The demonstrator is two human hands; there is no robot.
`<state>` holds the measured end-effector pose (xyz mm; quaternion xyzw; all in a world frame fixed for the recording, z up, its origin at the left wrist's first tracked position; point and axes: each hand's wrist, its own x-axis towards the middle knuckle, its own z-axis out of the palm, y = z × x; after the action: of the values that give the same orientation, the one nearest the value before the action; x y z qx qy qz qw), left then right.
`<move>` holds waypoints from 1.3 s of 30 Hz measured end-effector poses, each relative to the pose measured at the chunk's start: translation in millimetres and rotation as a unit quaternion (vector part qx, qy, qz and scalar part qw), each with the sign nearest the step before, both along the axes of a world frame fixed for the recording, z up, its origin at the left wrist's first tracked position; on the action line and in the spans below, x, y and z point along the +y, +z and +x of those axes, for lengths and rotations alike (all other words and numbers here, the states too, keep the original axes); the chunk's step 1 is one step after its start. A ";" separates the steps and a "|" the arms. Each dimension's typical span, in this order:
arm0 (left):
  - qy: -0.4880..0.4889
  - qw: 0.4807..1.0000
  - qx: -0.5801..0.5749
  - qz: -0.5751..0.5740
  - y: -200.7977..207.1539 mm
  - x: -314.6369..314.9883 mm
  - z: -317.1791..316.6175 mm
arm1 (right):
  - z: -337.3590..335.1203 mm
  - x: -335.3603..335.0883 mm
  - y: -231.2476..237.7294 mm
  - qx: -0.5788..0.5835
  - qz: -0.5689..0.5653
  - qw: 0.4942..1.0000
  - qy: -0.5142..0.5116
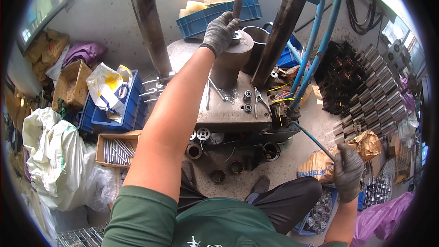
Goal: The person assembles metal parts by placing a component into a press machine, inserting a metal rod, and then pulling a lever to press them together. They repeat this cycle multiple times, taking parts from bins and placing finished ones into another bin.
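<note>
Cluttered workshop floor, press with a steel worktop (228,110) dead ahead. My left hand (220,31), grey glove, arm stretched out long, fingers curled down over a small metal ring (236,37) on top of the die block (231,64); grip closed on the ring's edge. Ram rod (238,1) stands just above it. My right hand (348,170), gloved too, low at my side, fist wrapped fully round the lever (315,141), elbow bent. Loose bearings (247,100) and pliers (261,99) lie on the worktop near the block.
</note>
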<state>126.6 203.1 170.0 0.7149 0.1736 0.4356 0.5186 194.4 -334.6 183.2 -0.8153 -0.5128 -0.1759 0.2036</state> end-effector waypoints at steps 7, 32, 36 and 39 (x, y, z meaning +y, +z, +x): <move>-0.004 0.999 0.026 0.034 -7.2 0.6 8.6 | 79.7 79.7 52.3 -0.006 0.148 0.989 0.020; -0.140 0.934 0.015 -0.327 -176.6 -233.8 -143.6 | -38.6 9.9 10.3 -0.113 -0.007 0.980 0.164; -0.087 0.847 0.063 -0.521 -212.4 -220.2 -145.6 | -53.5 41.6 0.6 -0.052 0.048 0.966 0.249; -0.065 0.804 0.061 -0.587 -219.2 -205.9 -136.4 | -44.3 94.4 -24.8 -0.012 0.110 0.961 0.254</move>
<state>-9.8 -2.8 -49.1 0.3085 0.3806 0.1708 0.8549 150.1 -240.2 158.4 -0.6282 -0.6831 -0.1834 0.3242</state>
